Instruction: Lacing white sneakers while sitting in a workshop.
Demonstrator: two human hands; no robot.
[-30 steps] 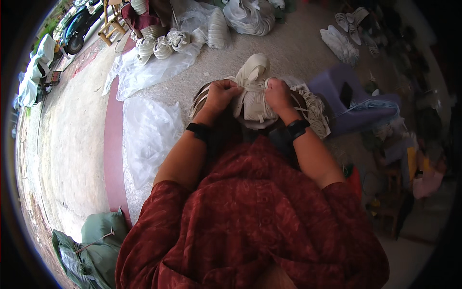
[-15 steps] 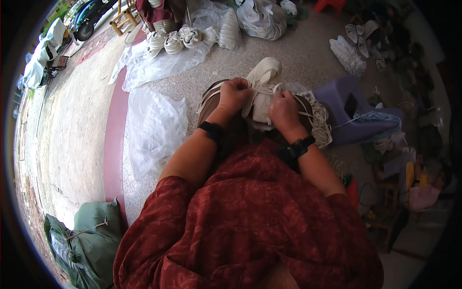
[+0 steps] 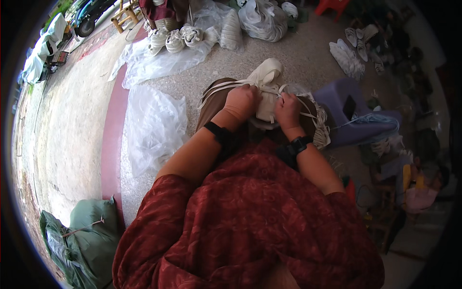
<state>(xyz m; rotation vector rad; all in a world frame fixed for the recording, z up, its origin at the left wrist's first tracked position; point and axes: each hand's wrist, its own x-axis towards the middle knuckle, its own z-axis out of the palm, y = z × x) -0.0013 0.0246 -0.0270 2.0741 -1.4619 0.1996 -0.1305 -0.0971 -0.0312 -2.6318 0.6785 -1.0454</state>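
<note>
Two hands meet at the upper middle of the frame, over your lap. Going from the left: a crumpled clear plastic sheet [image 3: 156, 127] lies on the speckled floor at centre left. Next, your left hand [image 3: 242, 102] is clenched around flat cream-white straps, knuckles up, wrist bent down, a black band around the wrist. Just right of it sits the bundle of cream-white woven strapping [image 3: 267, 91], resting on your knees with one loop standing up at its top. Your right hand [image 3: 288, 108] pinches a thin strand at the bundle's right side, fingers curled tight, its wrist also banded in black. Further right stands a purple plastic stool [image 3: 353, 115].

You look to be midway through tying or binding the bundle. The next pull, I judge, calls for firm tension from both hands without letting the loops slip off your knees.
</note>
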